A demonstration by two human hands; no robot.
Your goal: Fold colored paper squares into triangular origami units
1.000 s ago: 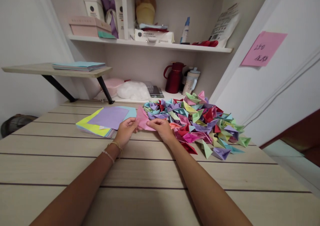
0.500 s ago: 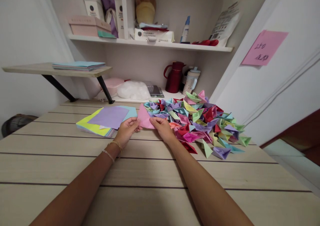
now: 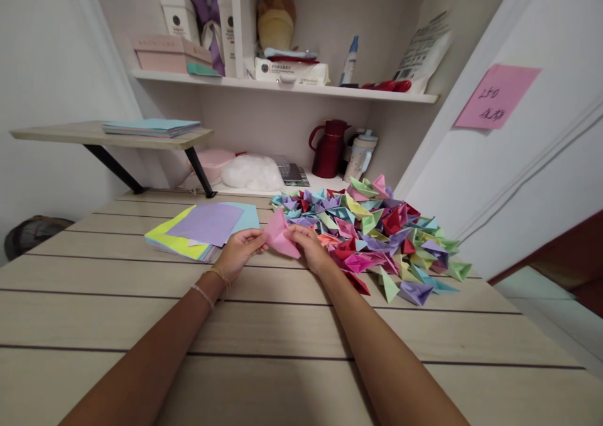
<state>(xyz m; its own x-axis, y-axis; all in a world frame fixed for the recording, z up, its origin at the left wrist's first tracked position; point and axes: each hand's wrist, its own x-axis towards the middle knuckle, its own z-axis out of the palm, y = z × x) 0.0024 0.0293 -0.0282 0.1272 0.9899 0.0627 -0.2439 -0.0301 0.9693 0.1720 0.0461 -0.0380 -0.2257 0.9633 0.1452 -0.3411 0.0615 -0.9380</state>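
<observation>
A pink folded paper (image 3: 279, 232) is held up above the table between my two hands. My left hand (image 3: 240, 249) pinches its left side, and my right hand (image 3: 306, 244) grips the right side with thumb and fingers. Its folds stand partly apart, with a point sticking up and another toward the lower right. Close beside my right hand lies a heap of folded paper boats (image 3: 362, 228) in many colours. To the left of my left hand is a stack of square paper (image 3: 181, 225), yellow, purple and light blue sheets on top.
A small raised shelf (image 3: 56, 132) at the left bears more paper (image 3: 151, 126). Behind the table (image 3: 264, 325) stand a red jug (image 3: 328, 149), a pale tumbler (image 3: 360, 156) and a white plastic bag (image 3: 253, 171). A pink note (image 3: 498, 96) sticks to the right wall.
The pink paper has turned and its folds have spread, from a flat shape to an opened one. Both hands have stayed near the same place, and the camera view has shifted slightly.
</observation>
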